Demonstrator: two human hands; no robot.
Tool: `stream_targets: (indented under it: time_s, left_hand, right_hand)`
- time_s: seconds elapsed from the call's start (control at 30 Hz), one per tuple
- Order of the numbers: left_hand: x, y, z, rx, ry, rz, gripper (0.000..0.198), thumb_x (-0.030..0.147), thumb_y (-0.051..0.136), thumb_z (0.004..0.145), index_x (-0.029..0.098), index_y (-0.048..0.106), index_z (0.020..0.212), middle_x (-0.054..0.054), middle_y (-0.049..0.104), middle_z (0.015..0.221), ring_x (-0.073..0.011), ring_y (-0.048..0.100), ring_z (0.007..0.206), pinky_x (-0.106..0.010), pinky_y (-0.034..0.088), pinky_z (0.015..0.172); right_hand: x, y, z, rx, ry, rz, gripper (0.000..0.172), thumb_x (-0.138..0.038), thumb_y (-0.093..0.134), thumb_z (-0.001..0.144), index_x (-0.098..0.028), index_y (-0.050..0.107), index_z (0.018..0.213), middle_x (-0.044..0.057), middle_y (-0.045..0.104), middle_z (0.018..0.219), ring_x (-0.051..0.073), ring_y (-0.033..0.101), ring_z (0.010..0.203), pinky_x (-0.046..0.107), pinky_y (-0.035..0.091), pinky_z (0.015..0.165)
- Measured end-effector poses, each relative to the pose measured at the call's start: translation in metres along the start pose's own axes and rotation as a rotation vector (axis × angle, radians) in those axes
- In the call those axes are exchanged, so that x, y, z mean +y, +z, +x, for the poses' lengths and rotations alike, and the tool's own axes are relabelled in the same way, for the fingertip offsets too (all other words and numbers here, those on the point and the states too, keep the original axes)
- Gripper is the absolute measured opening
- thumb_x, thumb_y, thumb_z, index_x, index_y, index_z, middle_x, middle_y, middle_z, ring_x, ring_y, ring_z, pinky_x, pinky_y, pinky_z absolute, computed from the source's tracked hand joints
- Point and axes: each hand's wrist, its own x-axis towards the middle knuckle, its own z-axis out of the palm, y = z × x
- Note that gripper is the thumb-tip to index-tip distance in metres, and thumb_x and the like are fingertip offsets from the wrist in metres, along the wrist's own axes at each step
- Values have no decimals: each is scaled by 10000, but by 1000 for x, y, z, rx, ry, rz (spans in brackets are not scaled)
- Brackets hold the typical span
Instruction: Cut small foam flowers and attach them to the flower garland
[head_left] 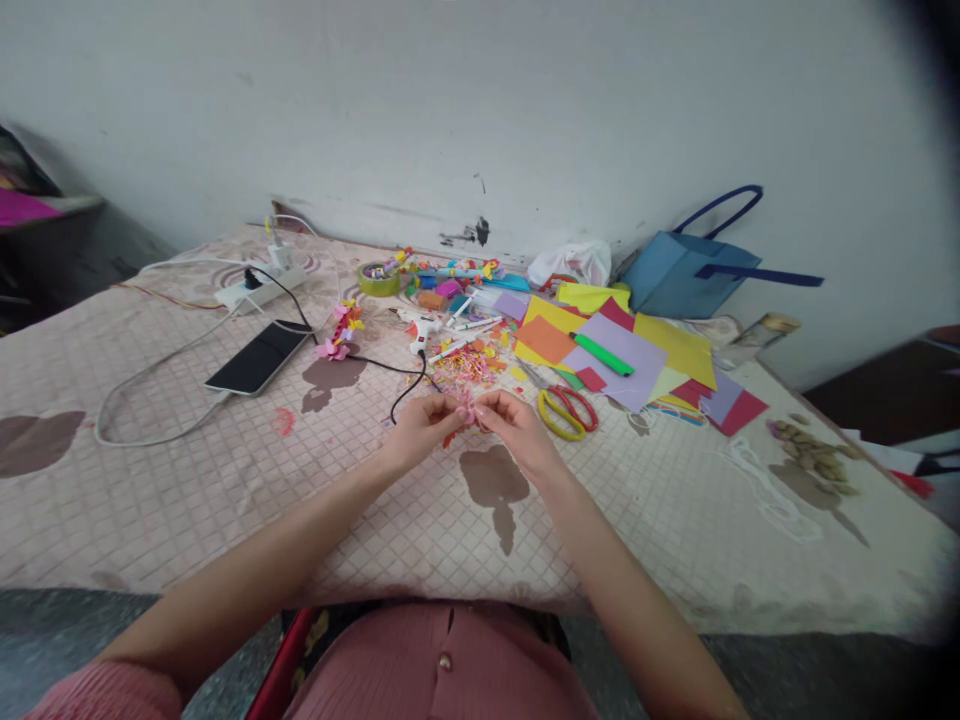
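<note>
left hand (429, 420) and right hand (517, 420) pinched narrow on small pink paper-like piece (469, 411), just nearer than multicoloured paper scraps (469, 365) on patterned cloth-covered worktop (225, 500). piece seems unfinished; pink-and-yellow petalled strip (342, 332) looks done; flat coloured paper sheets (619, 350) seem mostly unused.

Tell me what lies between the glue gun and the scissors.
The head view shows a scatter of small colourful scraps between glue gun and scissors, plus a slim white stick.
</note>
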Motion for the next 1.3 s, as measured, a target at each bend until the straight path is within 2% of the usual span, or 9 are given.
stream_targets:
  time_s: [0.17, 0.37, 0.67, 0.73, 0.87, 0.97, 1.13, 1.3]
  left_hand:
    - [1, 0, 0, 14, -17, -18, 307, 420, 667, 729, 120, 604, 741, 1, 607, 609, -72, 488, 476, -182, 369, 451]
    - [3, 0, -1, 19, -37, -33, 303, 424, 674, 718, 128, 608, 719, -5, 622, 606, -73, 490, 474, -181, 368, 452]
    - [4, 0, -1, 18, -60, -47, 298, 417, 685, 707, 128, 613, 718, -8, 628, 603, -69, 487, 463, -173, 360, 435]
    - [4, 0, -1, 16, -62, -50, 296, 414, 684, 709, 129, 606, 713, -4, 625, 603, -65, 483, 459, -171, 354, 430]
    - [5, 0, -1, 17, -63, -57, 289, 406, 684, 710, 132, 595, 718, 5, 617, 598, -65, 483, 460, -173, 362, 438]
    - [5, 1, -1, 21, -65, -58, 288, 407, 683, 713, 133, 596, 720, -2, 623, 607, -68, 487, 466, -174, 360, 436]
    - [4, 0, -4, 12, -68, -67, 289, 406, 683, 711, 129, 600, 720, -10, 616, 620, -84, 506, 504, -187, 390, 464]
    - [7, -6, -7, -1, -62, -64, 280, 391, 682, 711, 119, 617, 710, -10, 604, 612, -84, 500, 511, -190, 388, 471]
  right_hand:
    - [3, -5, -1, 16, -27, -70, 181, -371, 663, 758, -194, 628, 746, -39, 541, 647, 119, 473, 600, 253, 376, 596]
    - [2, -9, -2, 41, -55, -94, 187, -385, 671, 748, -207, 623, 721, -39, 535, 618, 128, 470, 582, 259, 382, 575]
    - [11, -7, -8, 125, -26, 103, 218, -428, 661, 753, -219, 601, 744, -38, 534, 599, 132, 515, 583, 267, 439, 605]
    - [12, -5, -9, 127, -8, 175, 230, -445, 657, 747, -227, 582, 755, -31, 561, 633, 137, 538, 601, 283, 463, 630]
    - [8, 0, -10, 124, 25, 293, 252, -448, 660, 726, -237, 522, 746, 9, 641, 824, 161, 597, 689, 326, 501, 684]
    - [6, 1, -10, 131, 38, 330, 276, -453, 671, 706, -247, 492, 748, 10, 641, 823, 177, 613, 703, 347, 513, 691]
    - [9, 0, -6, 153, 17, 295, 273, -410, 702, 680, -252, 499, 770, -35, 558, 703, 144, 571, 620, 311, 509, 643]
    - [8, 1, -5, 137, -21, 147, 215, -351, 695, 703, -244, 559, 830, -42, 527, 726, 116, 522, 589, 256, 474, 563]
